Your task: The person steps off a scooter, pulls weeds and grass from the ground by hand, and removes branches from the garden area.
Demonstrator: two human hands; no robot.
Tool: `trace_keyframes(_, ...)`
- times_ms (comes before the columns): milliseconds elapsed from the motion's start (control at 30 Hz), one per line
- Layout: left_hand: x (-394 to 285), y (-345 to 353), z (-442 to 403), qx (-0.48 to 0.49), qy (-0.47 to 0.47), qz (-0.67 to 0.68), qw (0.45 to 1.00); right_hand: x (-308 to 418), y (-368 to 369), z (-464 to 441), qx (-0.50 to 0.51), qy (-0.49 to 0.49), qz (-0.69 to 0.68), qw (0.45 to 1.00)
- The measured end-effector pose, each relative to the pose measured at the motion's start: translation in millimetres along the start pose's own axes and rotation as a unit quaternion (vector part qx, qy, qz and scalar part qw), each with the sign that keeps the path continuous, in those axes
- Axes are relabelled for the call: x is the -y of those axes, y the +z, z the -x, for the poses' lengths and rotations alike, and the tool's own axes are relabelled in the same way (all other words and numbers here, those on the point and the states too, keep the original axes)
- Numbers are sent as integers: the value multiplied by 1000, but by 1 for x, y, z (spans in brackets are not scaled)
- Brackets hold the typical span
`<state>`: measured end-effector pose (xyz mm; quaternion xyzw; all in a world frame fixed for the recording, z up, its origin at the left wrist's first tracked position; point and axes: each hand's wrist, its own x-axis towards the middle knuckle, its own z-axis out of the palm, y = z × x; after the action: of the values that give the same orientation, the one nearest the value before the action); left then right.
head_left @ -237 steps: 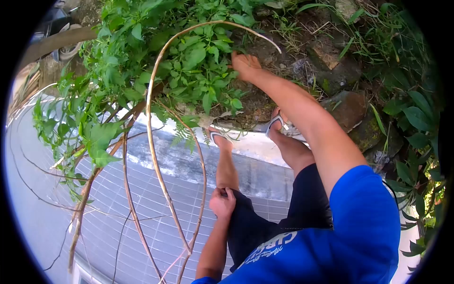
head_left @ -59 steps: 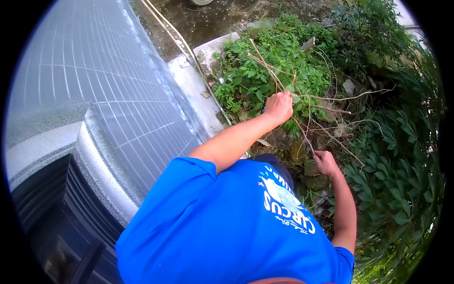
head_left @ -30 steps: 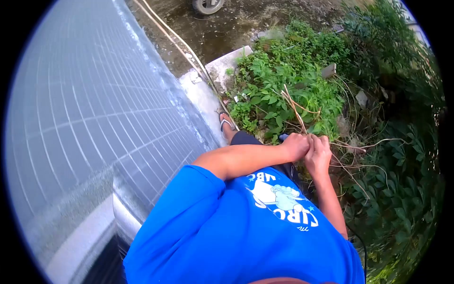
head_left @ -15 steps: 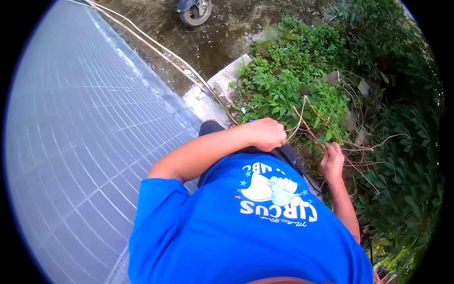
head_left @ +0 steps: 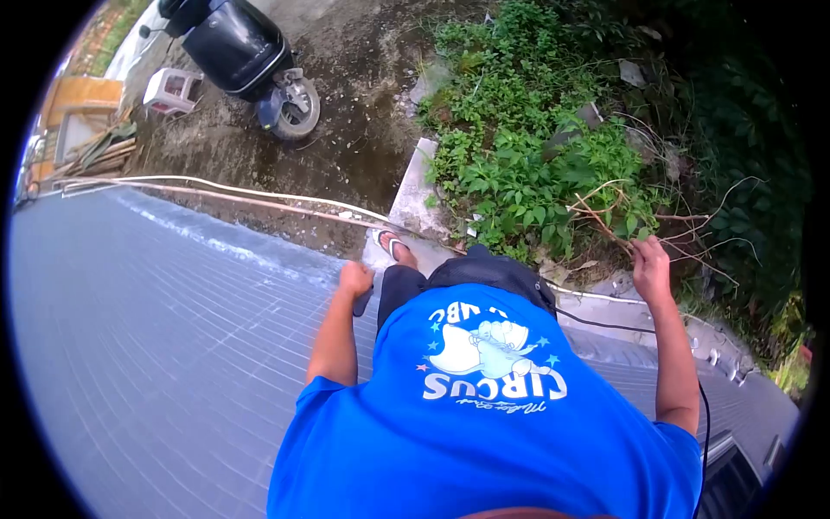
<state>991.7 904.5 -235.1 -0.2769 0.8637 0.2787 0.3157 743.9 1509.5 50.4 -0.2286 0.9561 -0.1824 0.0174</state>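
Observation:
My left hand [head_left: 354, 279] is a fist beside my left hip, over the grey tiled surface. A small dark object [head_left: 363, 300] shows below its fingers, seemingly held in it; its kind I cannot make out. Out to the right, my right hand [head_left: 652, 270] is closed around a bunch of thin, mostly bare twigs [head_left: 605, 222]. The twigs fan out on both sides of the fingers, in front of the green plants [head_left: 527, 186].
A parked scooter [head_left: 238, 52] and a white plastic stool [head_left: 173, 92] stand at upper left. Pale hoses [head_left: 259, 197] run along the grey surface's edge to a concrete slab [head_left: 417, 186]. Sandaled toes [head_left: 391, 240] rest there. Dense dark foliage [head_left: 735, 130] borders the right.
My left hand has moved away from the twigs, back to the left. My right hand has gone outward to the right with the twigs. The view has turned, showing more of the scooter.

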Motion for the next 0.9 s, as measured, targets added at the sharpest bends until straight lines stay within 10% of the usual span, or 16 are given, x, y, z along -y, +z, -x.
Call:
trace_keyframes(133,84,-16,7,125,-128,16,984,25,3,-17,9,101,8,995)
trace_keyframes(467,168,-145,-70,-43,-95,156,982,-55,0,10,-30,226,97,969)
trace_keyframes(833,48,-275,-216,74,78,-131,986,-44,24,45,-101,504,16,858)
trace_keyframes(900,29,-296,-264,87,102,-121,984,-98,38,102,-116,427,84,893)
